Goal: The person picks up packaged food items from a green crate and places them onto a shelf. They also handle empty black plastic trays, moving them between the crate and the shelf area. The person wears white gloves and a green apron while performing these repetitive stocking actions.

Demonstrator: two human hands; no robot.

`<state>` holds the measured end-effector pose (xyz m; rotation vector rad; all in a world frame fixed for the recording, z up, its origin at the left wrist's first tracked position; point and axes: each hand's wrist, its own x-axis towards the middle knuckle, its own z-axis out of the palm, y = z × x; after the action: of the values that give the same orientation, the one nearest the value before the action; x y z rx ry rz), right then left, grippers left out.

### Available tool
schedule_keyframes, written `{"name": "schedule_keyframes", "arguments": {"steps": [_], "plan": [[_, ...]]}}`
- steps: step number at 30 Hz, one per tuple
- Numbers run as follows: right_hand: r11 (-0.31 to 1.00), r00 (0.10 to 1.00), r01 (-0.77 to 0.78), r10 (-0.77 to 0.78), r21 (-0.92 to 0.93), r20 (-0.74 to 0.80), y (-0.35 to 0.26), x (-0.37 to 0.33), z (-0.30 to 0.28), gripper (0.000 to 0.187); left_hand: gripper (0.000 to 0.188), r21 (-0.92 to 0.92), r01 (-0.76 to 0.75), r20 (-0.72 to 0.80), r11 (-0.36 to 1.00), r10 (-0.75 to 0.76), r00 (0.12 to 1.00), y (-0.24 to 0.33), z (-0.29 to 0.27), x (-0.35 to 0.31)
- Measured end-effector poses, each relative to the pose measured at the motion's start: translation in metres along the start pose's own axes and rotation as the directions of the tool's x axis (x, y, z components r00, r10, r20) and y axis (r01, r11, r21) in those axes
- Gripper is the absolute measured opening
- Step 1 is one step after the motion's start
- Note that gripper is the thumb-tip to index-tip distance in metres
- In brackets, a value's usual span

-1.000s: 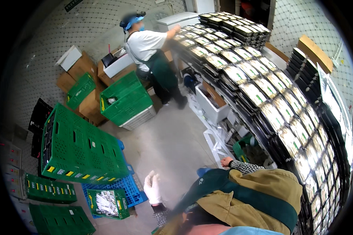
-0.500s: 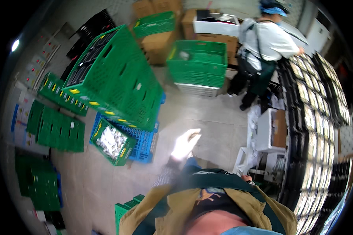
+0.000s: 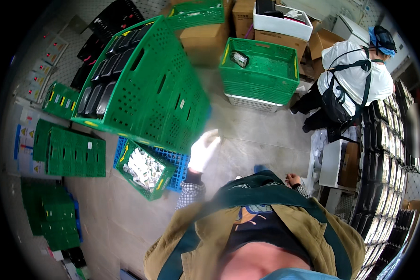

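My left hand (image 3: pixel 204 150), in a white glove, is held out in front of me, its fingers apart and nothing visible in them. It is nearest to a tall stack of green crates (image 3: pixel 161 100), whose top crate holds black trays (image 3: pixel 103 72). Below that stack, a small green crate (image 3: pixel 166 179) full of white packets (image 3: pixel 143 168) lies on a blue plastic pallet (image 3: pixel 178 178). My right hand (image 3: pixel 292 179), bare, hangs low at my right side with loosely bent fingers and no visible thing in it. A white foam box (image 3: pixel 330 163) is beyond it.
Ahead are nested green crates (image 3: pixel 259 84) on a white basket, with a small black-edged pack inside. A co-worker (image 3: pixel 354 79) bends over at the far right. Tall stacks of black trays (image 3: pixel 375 182) line the right side. More green crates (image 3: pixel 77 151) stand left.
The view has moved closer to the tall crate stack. My left hand has shifted left toward it. My right hand shows more fully. The co-worker appears farther right and more bent over.
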<state>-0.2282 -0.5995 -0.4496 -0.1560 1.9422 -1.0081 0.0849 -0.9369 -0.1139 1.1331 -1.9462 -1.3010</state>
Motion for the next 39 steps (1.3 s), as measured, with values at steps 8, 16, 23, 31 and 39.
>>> {"name": "schedule_keyframes", "arguments": {"steps": [8,16,23,31,39], "plan": [[0.858,0.983,-0.161,0.096,-0.488,-0.156,-0.07,0.07,-0.009,0.065,0.1,0.121,0.013,-0.06,0.993,-0.006,0.998,0.016,-0.014,0.09],[0.8,1.0,0.019,-0.005,-0.6,0.024,-0.206,0.213,0.001,0.111,0.105,0.461,-0.324,-0.44,0.826,0.53,0.725,0.131,-0.046,0.194],[0.886,0.956,0.242,-0.147,-0.395,0.255,-0.323,0.311,0.028,0.109,0.094,0.635,-0.115,-0.17,0.764,0.284,0.944,0.043,0.012,0.292],[0.876,0.953,0.053,0.099,-0.48,0.287,-0.284,0.304,0.029,0.106,0.099,0.499,0.526,0.211,0.689,-0.685,0.698,-0.171,0.103,0.35],[0.863,0.968,-0.239,0.246,-0.445,-0.044,-0.243,0.282,0.029,0.095,0.09,0.645,0.323,0.228,0.692,-0.578,0.784,-0.325,0.107,0.411]]}}
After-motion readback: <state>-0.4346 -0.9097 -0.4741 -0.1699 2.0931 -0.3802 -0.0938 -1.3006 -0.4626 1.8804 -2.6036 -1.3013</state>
